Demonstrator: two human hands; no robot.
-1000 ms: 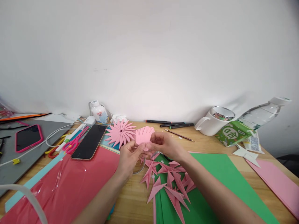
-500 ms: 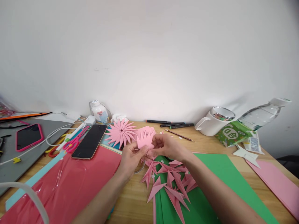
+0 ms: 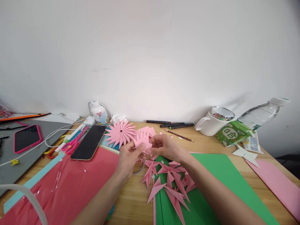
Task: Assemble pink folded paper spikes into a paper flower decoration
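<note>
My left hand (image 3: pixel 128 156) and my right hand (image 3: pixel 166 147) meet above the wooden desk and both pinch one folded pink paper piece (image 3: pixel 142 140) with pointed tips. Just behind it lies a finished pink paper flower (image 3: pixel 120 132) with many spikes. Below my hands, several folded pink paper spikes (image 3: pixel 167 179) are scattered over a stack of green paper (image 3: pixel 217 178).
A red sheet (image 3: pixel 70 184), a black phone (image 3: pixel 89 142), pink scissors (image 3: pixel 74 143), a glue bottle (image 3: pixel 98 112) and a pink-cased phone (image 3: pixel 27 137) lie left. Pens (image 3: pixel 171 125), a white mug (image 3: pixel 214 120), a green packet (image 3: pixel 231 132), a water bottle (image 3: pixel 260 115) and pink paper (image 3: pixel 276 181) are right.
The pink piece has turned in my fingers, its points now fanning up and left. Both hands stay in nearly the same place.
</note>
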